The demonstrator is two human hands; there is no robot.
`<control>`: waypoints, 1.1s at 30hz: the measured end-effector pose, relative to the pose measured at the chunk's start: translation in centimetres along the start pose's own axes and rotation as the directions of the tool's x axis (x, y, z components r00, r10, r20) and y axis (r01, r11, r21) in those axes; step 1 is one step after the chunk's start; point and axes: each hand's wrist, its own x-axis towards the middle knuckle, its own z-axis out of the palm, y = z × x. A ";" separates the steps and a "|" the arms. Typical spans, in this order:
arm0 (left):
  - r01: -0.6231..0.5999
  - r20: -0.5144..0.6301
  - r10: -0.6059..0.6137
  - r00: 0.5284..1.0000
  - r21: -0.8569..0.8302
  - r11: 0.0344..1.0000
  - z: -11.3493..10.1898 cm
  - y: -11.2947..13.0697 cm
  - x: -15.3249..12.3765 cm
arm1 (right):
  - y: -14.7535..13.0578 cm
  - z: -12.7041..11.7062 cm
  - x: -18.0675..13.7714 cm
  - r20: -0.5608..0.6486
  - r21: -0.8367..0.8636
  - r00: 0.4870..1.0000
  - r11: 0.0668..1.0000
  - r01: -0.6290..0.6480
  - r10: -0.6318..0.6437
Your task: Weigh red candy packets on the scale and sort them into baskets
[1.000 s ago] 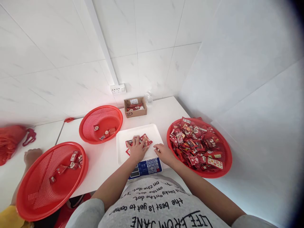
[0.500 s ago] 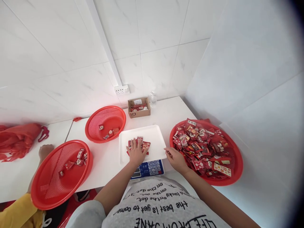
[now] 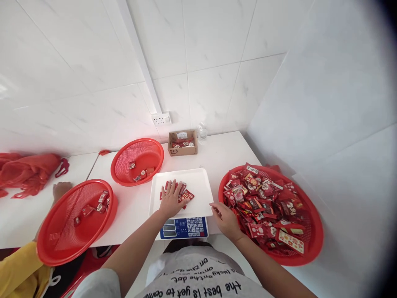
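Observation:
My left hand (image 3: 171, 199) lies with its fingers spread over several red candy packets (image 3: 188, 196) on a white tray (image 3: 200, 182). It partly covers them. Below the tray's near edge shows the blue keypad of a scale (image 3: 182, 227). At the tray's near right corner is my right hand (image 3: 225, 217), thumb and forefinger pinched on the rim, the other fingers curled. Just right of that hand stands a large red basket (image 3: 316, 248) heaped with red packets.
Two red baskets, one farther back (image 3: 158, 161) and one nearer (image 3: 68, 248), hold a few packets. A cardboard box (image 3: 182, 152) and clear plastic bottle (image 3: 202, 131) stand by the wall. Left are red bags (image 3: 40, 169), another person's hand (image 3: 61, 189) and yellow sleeve (image 3: 21, 269).
The view has shifted a little, and more of the scale's panel shows below the tray. My left hand has slid slightly leftward over the packets. My right hand stays at the tray's corner.

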 end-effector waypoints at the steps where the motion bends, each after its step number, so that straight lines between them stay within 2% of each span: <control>1: 0.022 -0.002 -0.022 1.000 -0.009 1.000 0.2 0.4 0.0 | 0.0 0.0 0.0 0.001 -0.007 1.000 1.000 0.004 -0.004; 5: 0.018 -0.014 -0.018 1.000 -0.025 1.000 0.8 0.9 -0.1 | 0.1 0.0 -0.1 0.003 -0.027 1.000 1.000 0.002 -0.002; 9: -0.043 -0.008 0.043 0.999 -0.078 0.996 0.5 -0.7 -0.6 | 0.3 0.0 -0.3 0.011 -0.017 1.000 1.000 -0.024 0.024; 11: 0.004 -0.046 -0.009 0.999 -0.102 0.995 0.0 -2.3 -1.0 | 0.4 0.1 -0.3 -0.007 -0.013 0.999 0.999 -0.036 0.036; 13: 0.106 -0.110 -0.118 0.987 -0.109 0.988 -0.8 -4.5 -1.7 | 0.5 0.2 -0.4 -0.065 -0.024 0.997 0.998 -0.049 0.047; 16: 0.311 -0.195 -0.324 0.926 -0.095 0.946 -2.3 -8.9 -3.3 | 0.8 0.3 -0.3 -0.191 -0.071 0.979 0.993 -0.089 0.074; 20: 0.565 -0.235 -0.566 0.790 -0.077 0.821 -3.7 -15.6 -6.3 | 1.1 0.6 -0.2 -0.309 -0.162 0.943 0.970 -0.179 0.122; 22: 0.647 -0.200 -0.644 0.738 -0.061 0.760 -3.8 -18.3 -7.9 | 1.1 0.7 -0.1 -0.344 -0.209 0.927 0.950 -0.230 0.149; 25: 0.704 -0.079 -0.705 0.705 -0.042 0.709 -3.3 -21.1 -9.6 | 0.9 0.7 0.1 -0.365 -0.260 0.902 0.904 -0.338 0.232; 28: 0.707 0.042 -0.706 0.707 -0.059 0.705 -2.6 -22.7 -10.2 | 1.0 0.7 0.4 -0.333 -0.282 0.886 0.863 -0.420 0.322; 31: 0.683 0.090 -0.677 0.731 -0.077 0.727 -2.4 -24.0 -9.6 | 1.3 1.0 0.8 -0.323 -0.305 0.882 0.845 -0.440 0.343; 33: 0.685 0.110 -0.676 0.728 -0.087 0.724 -2.6 -25.1 -8.6 | 1.5 1.2 0.9 -0.342 -0.314 0.879 0.841 -0.440 0.332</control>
